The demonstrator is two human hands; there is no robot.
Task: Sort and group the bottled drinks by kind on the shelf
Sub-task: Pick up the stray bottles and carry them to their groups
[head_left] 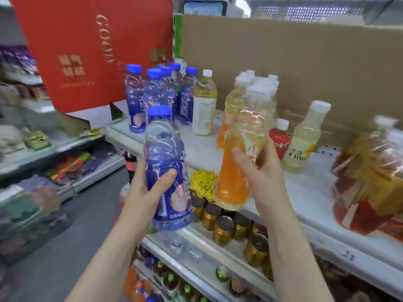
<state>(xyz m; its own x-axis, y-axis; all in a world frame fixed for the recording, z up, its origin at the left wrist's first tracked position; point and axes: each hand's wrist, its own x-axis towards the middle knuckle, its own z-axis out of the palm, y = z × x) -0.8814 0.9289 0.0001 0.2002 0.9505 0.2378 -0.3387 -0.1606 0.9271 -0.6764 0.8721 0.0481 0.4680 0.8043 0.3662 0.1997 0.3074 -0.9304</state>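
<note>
My left hand (146,188) grips a clear bottle with a blue cap and blue label (166,171), held upright in front of the shelf edge. My right hand (260,171) grips an orange-labelled bottle with a white cap (244,140), tilted slightly, over the white shelf (305,192). At the back left of the shelf stand several matching blue-capped bottles (157,94). Beside them is a yellow drink with a white label (205,105). More orange-labelled bottles (231,105) stand behind the one I hold. A red bottle (280,140) and a pale C100 bottle (305,138) stand to the right.
A cardboard sheet (305,73) backs the shelf. A red box (87,51) stands at the left end. A blurred pack of red drinks (368,182) sits at far right. Gold-topped cans (229,223) fill the shelf below. A yellow price tag (204,184) hangs on the edge. The aisle floor is at left.
</note>
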